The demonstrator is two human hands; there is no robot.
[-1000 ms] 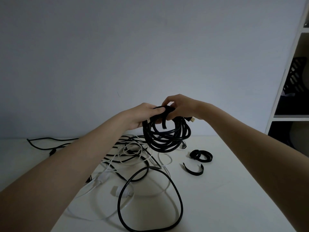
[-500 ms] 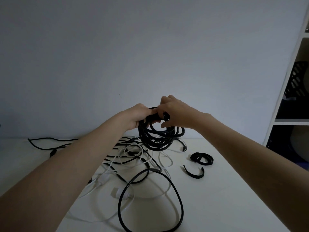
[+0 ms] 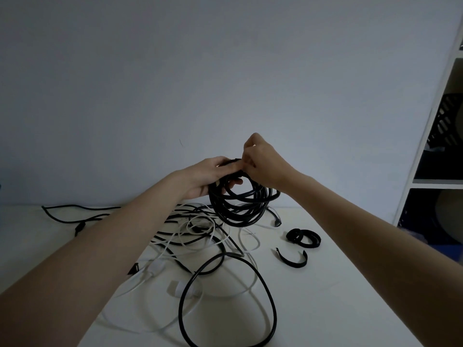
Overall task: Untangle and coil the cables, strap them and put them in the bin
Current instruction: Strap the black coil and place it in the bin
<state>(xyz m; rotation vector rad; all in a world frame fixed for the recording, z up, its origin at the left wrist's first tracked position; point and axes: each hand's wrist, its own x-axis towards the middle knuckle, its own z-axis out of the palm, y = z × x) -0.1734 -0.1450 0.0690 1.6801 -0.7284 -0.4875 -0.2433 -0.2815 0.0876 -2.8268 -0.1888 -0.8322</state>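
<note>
Raised since half a second ago, the right hand (image 3: 265, 161) is pinched at the top of the black coiled cable (image 3: 240, 201), which is gripped by the left hand (image 3: 213, 176) above the worktop (image 3: 338, 296); loose cables (image 3: 200, 236) and straps (image 3: 304, 237) are left lying below

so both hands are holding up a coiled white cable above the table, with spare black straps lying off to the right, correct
Not quite: the head view shows the coiled cable is black, not white. The left hand and right hand hold it above the table, and the spare black straps do lie to the right.
</note>
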